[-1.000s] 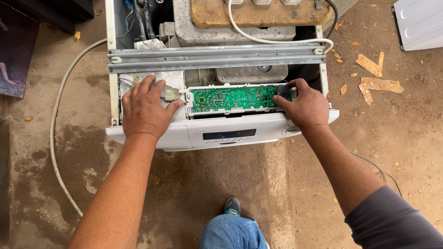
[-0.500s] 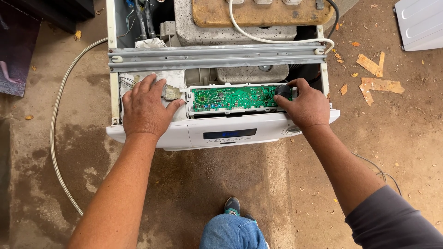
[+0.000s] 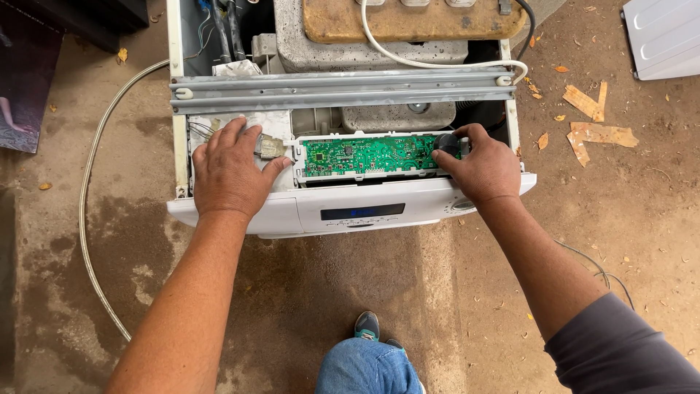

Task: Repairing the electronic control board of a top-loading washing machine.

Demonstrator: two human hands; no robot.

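Here, a green circuit board point(image 3: 367, 155) sits in a white tray behind the white control panel point(image 3: 350, 211) of an opened washing machine point(image 3: 175, 109), which stands on a concrete floor point(image 3: 306, 292). The board lies lengthwise along the front edge, just behind the panel with its dark display window.

The right hand point(image 3: 481, 166) rests at the board's right end, fingers curled together around a black round knob part point(image 3: 446, 144) there; the thumb lies along the board's lower edge. The left hand point(image 3: 230, 171) lies palm down on the left part of the machine's top, just beside the board's left end, fingers spread flat on a whitish housing, the thumb next to a small beige connector point(image 3: 270, 147). It clasps nothing that can be seen.

Behind the board, a grey metal crossbar point(image 3: 343, 89) spans the cabinet from side to side. Beyond it lie a grey concrete block and a brownish weight point(image 3: 408, 20), with a white cable point(image 3: 437, 62) looping over them. A grey hose point(image 3: 91, 219) curves across the floor on the left. To the right, splinters of wood point(image 3: 590, 109) and dry leaves lie scattered, and the corner of a white panel point(image 3: 667, 36) shows at the top right. Below, a knee in blue jeans point(image 3: 368, 368) and a shoe point(image 3: 367, 325) appear.
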